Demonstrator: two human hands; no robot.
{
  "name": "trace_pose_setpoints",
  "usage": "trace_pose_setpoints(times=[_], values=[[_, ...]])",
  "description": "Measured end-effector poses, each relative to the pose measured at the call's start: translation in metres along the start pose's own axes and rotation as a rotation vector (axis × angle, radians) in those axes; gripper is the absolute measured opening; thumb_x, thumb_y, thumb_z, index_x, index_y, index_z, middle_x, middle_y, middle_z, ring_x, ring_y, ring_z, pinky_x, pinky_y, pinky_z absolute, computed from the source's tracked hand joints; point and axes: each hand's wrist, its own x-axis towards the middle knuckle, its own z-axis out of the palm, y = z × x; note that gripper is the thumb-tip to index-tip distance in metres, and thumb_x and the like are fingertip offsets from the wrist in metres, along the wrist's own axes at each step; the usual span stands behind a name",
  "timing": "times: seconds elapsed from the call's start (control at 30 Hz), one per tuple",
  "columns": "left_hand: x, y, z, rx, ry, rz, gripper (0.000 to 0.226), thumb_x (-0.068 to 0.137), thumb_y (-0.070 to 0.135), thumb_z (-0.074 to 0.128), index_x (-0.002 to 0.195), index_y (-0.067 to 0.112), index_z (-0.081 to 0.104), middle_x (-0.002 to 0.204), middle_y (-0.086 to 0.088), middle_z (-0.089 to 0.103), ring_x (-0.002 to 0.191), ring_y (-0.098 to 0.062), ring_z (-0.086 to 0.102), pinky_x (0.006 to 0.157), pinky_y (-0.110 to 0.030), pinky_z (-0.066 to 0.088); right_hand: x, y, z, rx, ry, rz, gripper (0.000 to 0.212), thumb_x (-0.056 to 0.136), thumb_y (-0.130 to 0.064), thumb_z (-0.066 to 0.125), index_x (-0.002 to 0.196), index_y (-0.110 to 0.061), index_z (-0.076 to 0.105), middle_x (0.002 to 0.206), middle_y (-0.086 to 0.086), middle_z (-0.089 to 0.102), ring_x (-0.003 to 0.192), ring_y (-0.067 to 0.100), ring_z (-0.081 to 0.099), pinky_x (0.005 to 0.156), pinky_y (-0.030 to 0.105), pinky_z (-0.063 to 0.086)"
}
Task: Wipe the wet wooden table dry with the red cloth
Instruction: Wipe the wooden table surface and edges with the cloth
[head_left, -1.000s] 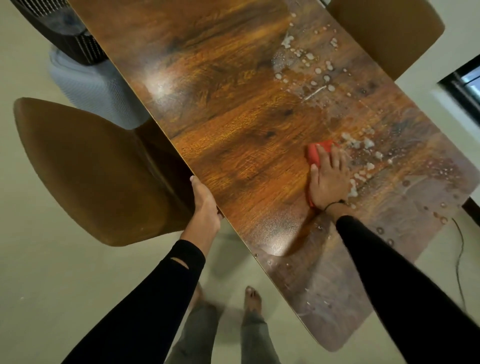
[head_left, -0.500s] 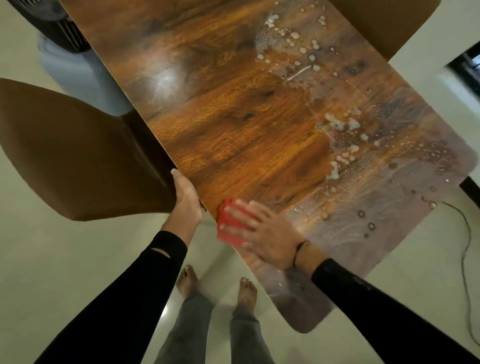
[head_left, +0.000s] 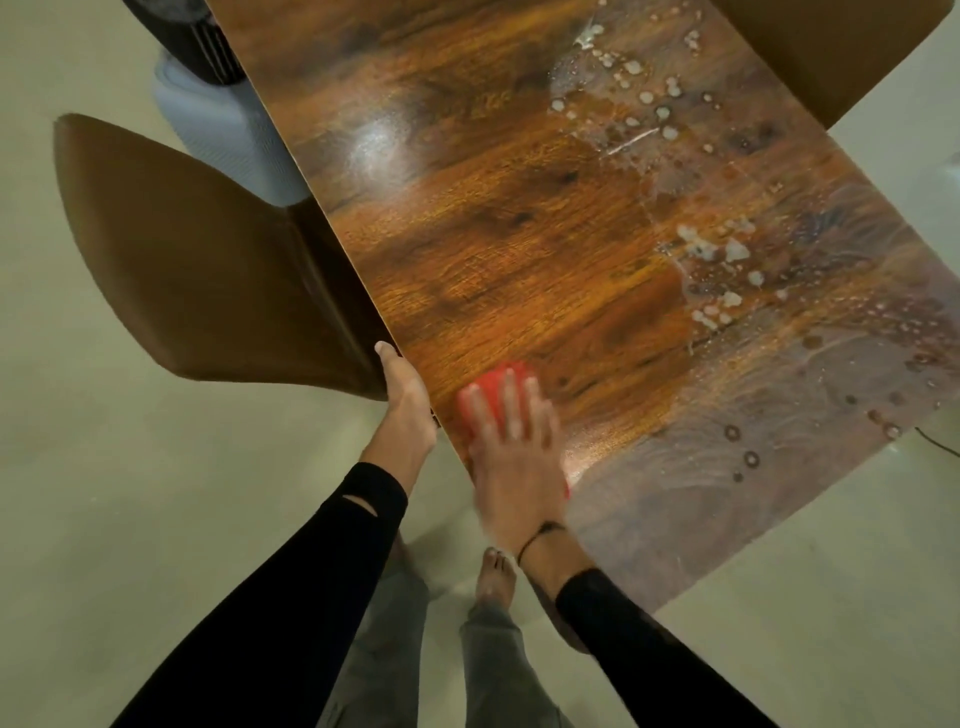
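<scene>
**Cloth Drawn Back to Near Edge as Wet Patch Waits**

The red cloth (head_left: 491, 397) is pictured under the right hand (head_left: 514, 452), pressed flat to the tabletop (head_left: 519, 234) with the fingers laid out straight across it; nothing is gripped. A second ago the cloth was being worked far out ahead of that hand, at the margin of the beaded water; half a second ago it had been swept to the near edge, and it is now seen beginning to be pushed forward again, the hand blurred by motion. The left hand (head_left: 408, 405) is kept where it was, just to the left of the right hand, its fingers curled over the tabletop's edge. Ahead and to the right of the right hand, droplets (head_left: 722, 275) and a dull film are left standing, so the drying is judged well short of finished. Further strokes toward that side would be called for.
</scene>
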Motion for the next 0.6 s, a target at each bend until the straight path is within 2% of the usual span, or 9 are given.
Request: trace_pose_setpoints(times=[0.1,0.17,0.2,0.27,0.33,0.43,0.5,0.57,0.6], values=[[-0.003,-0.005,0.001,0.002,-0.02,0.015,0.094,0.102,0.079,0.005,0.166,0.017,0.035,0.167,-0.019,0.041,0.153,-0.037,0.041,0.128,-0.057,0.031,-0.031,0.033,-0.001,-0.044,-0.108,-0.409,0.095,0.096,-0.042,0.069,0.174,-0.032,0.015,0.182,0.01,0.001,0.168,0.036,-0.001,0.134,0.053,0.003],[-0.002,-0.01,0.001,0.021,-0.039,0.046,0.088,0.104,0.076,0.003,0.165,0.021,0.036,0.167,-0.016,0.043,0.152,-0.035,0.043,0.127,-0.056,0.032,-0.027,0.077,-0.009,-0.087,-0.142,-0.58,0.086,0.102,-0.047,0.057,0.174,-0.034,0.012,0.182,0.008,0.002,0.168,0.035,0.0,0.134,0.052,0.006],[-0.002,-0.014,0.002,0.036,-0.036,0.064,0.085,0.105,0.075,0.003,0.166,0.024,0.034,0.168,-0.013,0.04,0.154,-0.033,0.04,0.128,-0.056,0.031,-0.019,0.1,-0.014,-0.085,-0.145,-0.588,0.078,0.107,-0.048,0.048,0.174,-0.035,0.011,0.182,0.008,0.003,0.168,0.034,0.0,0.134,0.053,0.009],[-0.005,-0.021,0.004,0.036,-0.024,0.091,0.083,0.106,0.074,0.003,0.168,0.027,0.03,0.171,-0.009,0.037,0.157,-0.031,0.036,0.129,-0.056,0.028,0.004,0.14,-0.022,-0.067,-0.116,-0.439,0.064,0.113,-0.048,0.031,0.173,-0.036,0.013,0.182,0.008,0.008,0.168,0.033,0.002,0.133,0.056,0.017],[-0.01,-0.029,0.006,-0.006,0.0,0.098,0.083,0.106,0.074,0.006,0.168,0.025,0.029,0.171,-0.008,0.037,0.157,-0.03,0.036,0.13,-0.055,0.027,0.025,0.174,-0.03,-0.025,-0.051,-0.161,0.061,0.113,-0.049,0.024,0.172,-0.035,0.02,0.18,0.007,0.015,0.167,0.031,0.009,0.13,0.057,0.023],[-0.014,-0.039,0.006,-0.039,0.032,0.085,0.086,0.104,0.076,0.008,0.17,0.023,0.026,0.173,-0.008,0.033,0.159,-0.029,0.031,0.132,-0.053,0.023,0.034,0.188,-0.036,0.04,0.022,0.293,0.06,0.113,-0.049,0.025,0.171,-0.034,0.023,0.179,0.009,0.021,0.164,0.034,0.016,0.13,0.059,0.022],[-0.016,-0.045,0.002,-0.069,0.015,0.089,0.09,0.102,0.079,0.008,0.17,0.023,0.026,0.173,-0.008,0.032,0.16,-0.029,0.03,0.132,-0.053,0.022,0.026,0.158,-0.03,0.03,0.118,0.572,0.061,0.111,-0.044,0.032,0.17,-0.028,0.025,0.177,0.014,0.022,0.162,0.041,0.022,0.128,0.062,0.026],[-0.018,-0.05,-0.004,-0.107,-0.017,0.094,0.093,0.101,0.082,0.008,0.167,0.022,0.034,0.168,-0.008,0.041,0.156,-0.03,0.038,0.129,-0.052,0.028,0.01,0.109,-0.021,0.032,0.167,0.629,0.065,0.11,-0.039,0.038,0.171,-0.027,0.022,0.178,0.017,0.018,0.162,0.044,0.021,0.128,0.062,0.025],[-0.018,-0.053,-0.007,-0.116,-0.022,0.093,0.094,0.101,0.082,0.008,0.164,0.02,0.04,0.164,-0.009,0.048,0.151,-0.03,0.045,0.125,-0.05,0.034,-0.002,0.083,-0.016,0.037,0.148,0.529,0.068,0.11,-0.039,0.039,0.173,-0.028,0.018,0.179,0.016,0.012,0.163,0.044,0.017,0.131,0.06,0.019]])
